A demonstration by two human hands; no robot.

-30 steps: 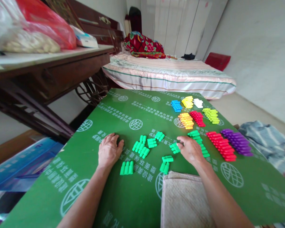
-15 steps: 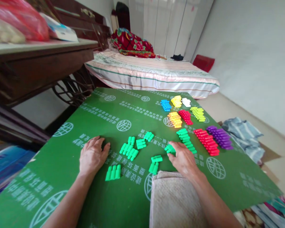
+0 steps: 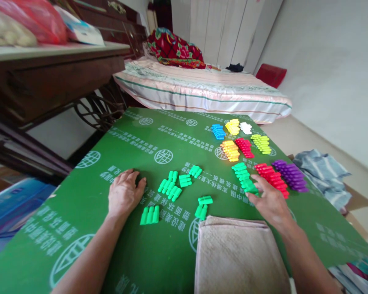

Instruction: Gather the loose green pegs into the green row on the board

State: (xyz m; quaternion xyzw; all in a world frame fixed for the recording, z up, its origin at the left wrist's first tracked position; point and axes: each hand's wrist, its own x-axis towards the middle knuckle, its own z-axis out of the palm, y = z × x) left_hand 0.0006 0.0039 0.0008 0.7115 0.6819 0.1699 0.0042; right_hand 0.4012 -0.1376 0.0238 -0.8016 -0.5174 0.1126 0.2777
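My left hand (image 3: 124, 192) rests on the green board (image 3: 135, 157) with fingers loosely spread, holding nothing. Just to its right lie small green plastic caps in loose clusters (image 3: 169, 188), with a group of three caps (image 3: 150, 215) nearer me. My right hand (image 3: 271, 200) is at the near end of a slanting row of green caps (image 3: 241, 171). Its thumb and fingers are around the green caps (image 3: 250, 187) at that end, partly hiding them. Between the hands are more green caps (image 3: 201, 211), just beyond a folded greyish cloth (image 3: 236, 253).
Sorted rows of red caps (image 3: 272, 180), purple caps (image 3: 290, 175), orange caps (image 3: 230, 150), blue caps (image 3: 218, 132) and other colours lie at the board's right. A bed (image 3: 202, 90) stands beyond the board. A wooden desk (image 3: 55, 77) is at the left.
My right hand has moved right with green caps, from the middle of the board to the near end of the green row. My left hand stays in place. The view has shifted slightly.
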